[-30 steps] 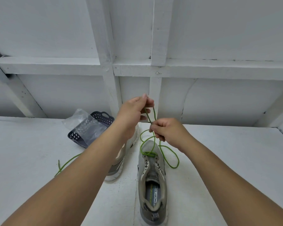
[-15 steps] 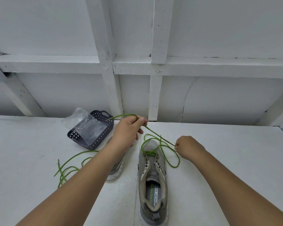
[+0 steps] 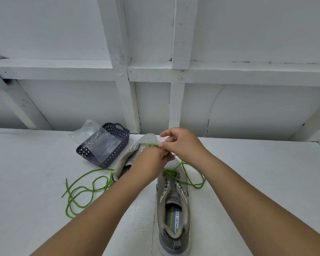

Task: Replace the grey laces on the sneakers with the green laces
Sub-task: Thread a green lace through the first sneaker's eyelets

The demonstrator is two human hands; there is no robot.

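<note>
Two grey sneakers stand on the white table. The near sneaker [image 3: 174, 209] points away from me, with a green lace [image 3: 194, 182] threaded through its front eyelets and looping out to the right. The far sneaker [image 3: 135, 154] lies behind my left forearm, partly hidden. My left hand [image 3: 150, 161] and my right hand [image 3: 181, 145] meet above the near sneaker's toe. My right hand pinches a stretch of green lace between thumb and finger. My left hand's fingers are curled round the lace under it. A second green lace [image 3: 85, 189] lies loose at the left.
A dark perforated basket [image 3: 118, 145] with a clear plastic bag [image 3: 96, 139] over it sits at the back left. A white framed wall [image 3: 174, 80] rises right behind the table.
Both hands have come together over the near sneaker's toe; half a second ago they were spread apart, pulling the lace taut. More of the loose lace now shows at the left.
</note>
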